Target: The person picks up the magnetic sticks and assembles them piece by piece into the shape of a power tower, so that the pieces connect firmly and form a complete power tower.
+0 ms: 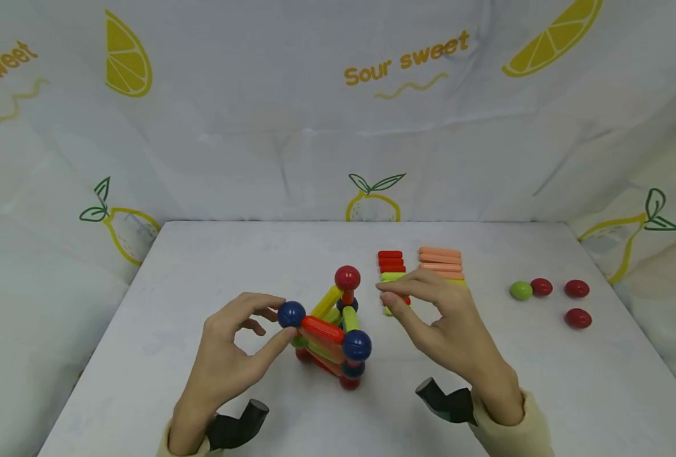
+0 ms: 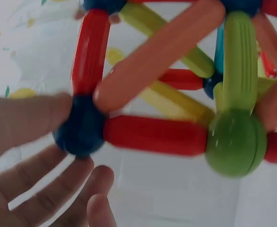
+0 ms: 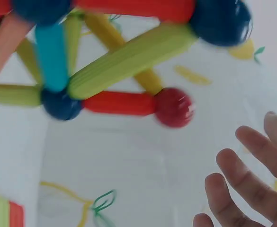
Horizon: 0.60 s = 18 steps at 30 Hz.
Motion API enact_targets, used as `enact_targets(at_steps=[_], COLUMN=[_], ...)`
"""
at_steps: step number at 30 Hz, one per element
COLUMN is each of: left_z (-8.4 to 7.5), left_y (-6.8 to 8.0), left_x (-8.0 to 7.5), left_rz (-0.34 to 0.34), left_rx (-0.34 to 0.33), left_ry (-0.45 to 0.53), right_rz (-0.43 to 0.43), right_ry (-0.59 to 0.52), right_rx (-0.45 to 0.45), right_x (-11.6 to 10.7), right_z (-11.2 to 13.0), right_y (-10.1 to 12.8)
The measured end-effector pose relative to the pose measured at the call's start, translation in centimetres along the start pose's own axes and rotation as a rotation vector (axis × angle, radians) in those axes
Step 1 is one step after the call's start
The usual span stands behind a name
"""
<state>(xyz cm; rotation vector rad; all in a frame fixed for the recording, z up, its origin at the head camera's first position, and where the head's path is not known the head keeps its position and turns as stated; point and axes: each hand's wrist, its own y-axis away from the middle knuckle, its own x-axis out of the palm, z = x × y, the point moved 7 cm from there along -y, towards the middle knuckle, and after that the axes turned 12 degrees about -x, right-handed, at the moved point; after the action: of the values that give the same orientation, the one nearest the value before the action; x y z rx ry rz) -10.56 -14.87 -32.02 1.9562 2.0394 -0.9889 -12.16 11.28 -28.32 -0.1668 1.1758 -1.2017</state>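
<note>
A structure of colored rods and balls, like a magnetic building set, stands before me with a red ball [image 1: 347,277] at its top. My left hand [image 1: 229,355] pinches the blue ball [image 1: 291,314] at its left corner between thumb and fingers. A red rod [image 1: 322,329] links that ball to another blue ball [image 1: 357,345] on the right. In the left wrist view, the thumb and fingertips touch the held blue ball [image 2: 81,130], beside a green ball [image 2: 236,144]. Right of the structure, my right hand [image 1: 449,324] hovers apart from it, fingers loosely bent, holding nothing.
Behind my right hand lie rows of red rods [image 1: 391,261] and peach rods [image 1: 440,259], partly hidden by it. Farther right on the white table [image 1: 229,254] are a green ball [image 1: 521,291] and several dark red balls [image 1: 576,289]. A lemon-print cloth [image 1: 246,127] hangs behind.
</note>
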Motion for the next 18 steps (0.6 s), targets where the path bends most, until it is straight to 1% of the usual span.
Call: enact_targets(at_steps=[2, 3, 5, 8, 10, 12, 14, 16, 18], left_z=[0.1, 0.1, 0.1, -0.2, -0.4, -0.6, -1.0, -1.3, -1.5], left_y=[0.0, 0.0, 0.0, 0.4, 0.8, 1.2, 1.4, 1.6, 1.6], left_x=[-0.1, 0.0, 0.5, 1.7, 2.9, 4.2, 5.1, 5.6, 5.6], left_rz=[-0.027, -0.036, -0.039, -0.009, 0.022, 0.050, 0.046, 0.017, -0.026], left_rx=[-0.014, -0.018, -0.037, -0.114, -0.176, -0.226, -0.248, -0.249, -0.250], left_ry=[0.011, 0.016, 0.023, 0.001, -0.007, -0.019, 0.002, 0.029, 0.062], right_rz=[0.029, 0.063, 0.164, 0.339, 0.418, 0.462, 0.482, 0.486, 0.485], right_ry=[0.027, 0.049, 0.108, 0.199, 0.246, 0.287, 0.322, 0.342, 0.346], right_rx=[0.042, 0.069, 0.147, 0.253, 0.296, 0.319, 0.335, 0.345, 0.355], right_x=[0.5, 0.9, 2.1, 4.3, 5.6, 6.6, 7.3, 7.8, 8.1], right_z=[-1.4, -2.2, -4.0, -6.9, -8.6, -9.9, -10.9, -11.6, -11.9], right_y=[0.3, 0.5, 1.2, 2.5, 3.4, 4.3, 5.0, 5.5, 5.8])
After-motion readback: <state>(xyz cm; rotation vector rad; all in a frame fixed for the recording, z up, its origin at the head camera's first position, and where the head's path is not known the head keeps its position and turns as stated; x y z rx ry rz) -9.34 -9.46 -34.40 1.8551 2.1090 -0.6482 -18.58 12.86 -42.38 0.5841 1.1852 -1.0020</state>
